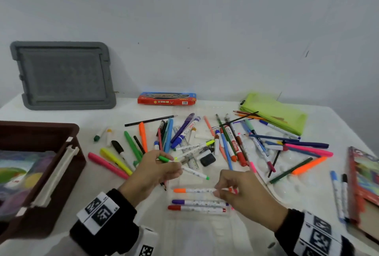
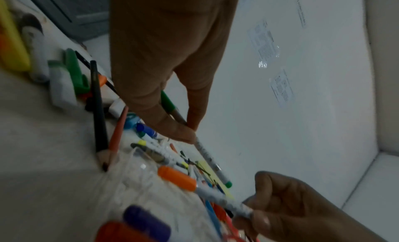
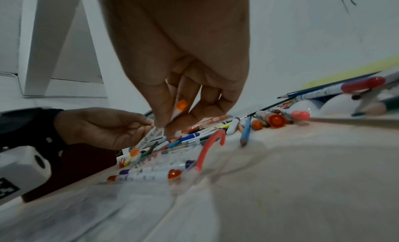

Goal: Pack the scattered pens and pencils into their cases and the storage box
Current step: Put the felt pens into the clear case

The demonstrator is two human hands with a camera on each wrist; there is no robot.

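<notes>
My left hand (image 1: 177, 165) pinches a white marker with a green cap (image 1: 193, 171) and holds it slanted above the table. My right hand (image 1: 217, 191) pinches the end of a white marker with an orange cap (image 1: 194, 190), held level just over a clear plastic case (image 1: 205, 215). A purple-capped marker (image 1: 196, 202) and a red-capped marker (image 1: 194, 208) lie side by side in that case. In the left wrist view the left hand (image 2: 190, 131) grips the green marker (image 2: 208, 157). The right hand (image 2: 259, 216) holds the orange marker (image 2: 218, 195). The right wrist view has the orange marker's end (image 3: 180, 106) between my fingers (image 3: 159, 116).
A heap of pens, markers and pencils (image 1: 225, 142) covers the table's middle. A brown storage box (image 1: 79, 165) stands at the left, its grey lid (image 1: 61, 75) against the wall. A red pencil box (image 1: 167, 98), a green pouch (image 1: 272, 112) and a coloured-pencil box (image 1: 365, 184) lie around.
</notes>
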